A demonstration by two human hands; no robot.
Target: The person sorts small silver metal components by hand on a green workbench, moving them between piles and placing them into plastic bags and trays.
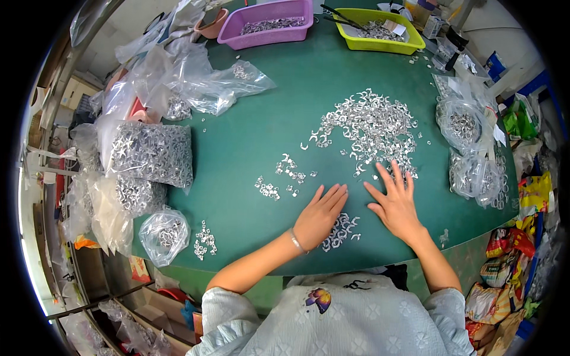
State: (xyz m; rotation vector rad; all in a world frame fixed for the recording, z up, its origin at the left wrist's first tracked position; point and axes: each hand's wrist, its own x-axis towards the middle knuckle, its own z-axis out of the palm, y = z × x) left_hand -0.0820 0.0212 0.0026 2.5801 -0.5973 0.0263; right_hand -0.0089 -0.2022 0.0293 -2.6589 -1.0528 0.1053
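Note:
A large heap of small, silvery, curved metal pieces [380, 127] spreads over the green table right of centre. My right hand [396, 207] lies palm down with fingers spread, its fingertips at the near edge of that heap. Flat and with its fingers stretched out, my left hand [322, 218] rests on the table beside a smaller pile of curved metal pieces [341, 231], partly covering its left side. To the left of this hand lie loose clusters of small metal pieces [268, 188]. Whether anything sits under either palm is hidden.
Clear bags packed with metal parts [151, 151] line the left side, with a small open bag [164, 237] nearer me. A purple basin [267, 24] and a yellow-green basin [380, 41] stand at the far edge. More bagged pieces [463, 127] sit along the right edge.

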